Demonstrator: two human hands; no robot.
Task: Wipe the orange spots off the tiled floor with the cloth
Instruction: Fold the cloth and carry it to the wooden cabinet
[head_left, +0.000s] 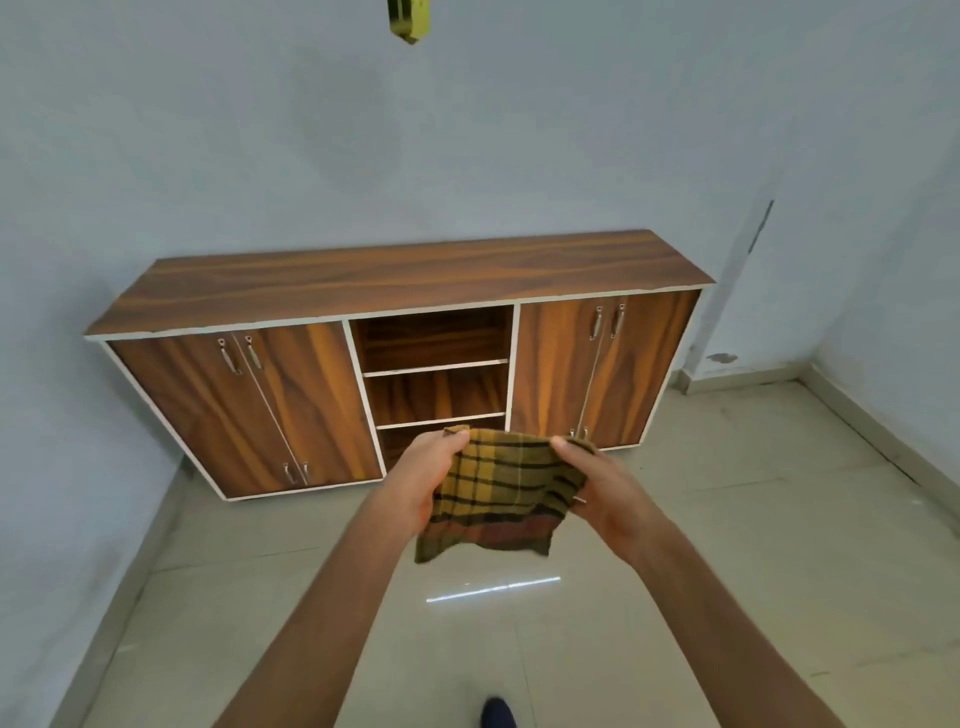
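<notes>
A yellow-and-brown checked cloth (498, 493) hangs stretched between both hands, above the pale tiled floor (727, 597). My left hand (421, 483) pinches its upper left corner. My right hand (602, 488) grips its upper right edge. The cloth's lower part droops free in the air. No orange spots show on the floor tiles in view.
A low wooden cabinet (405, 291) with two pairs of doors and open middle shelves stands against the blue-grey wall ahead. A dark shoe tip (497, 713) shows at the bottom edge. A yellow object (409, 21) hangs at the top. Walls close in at left and right.
</notes>
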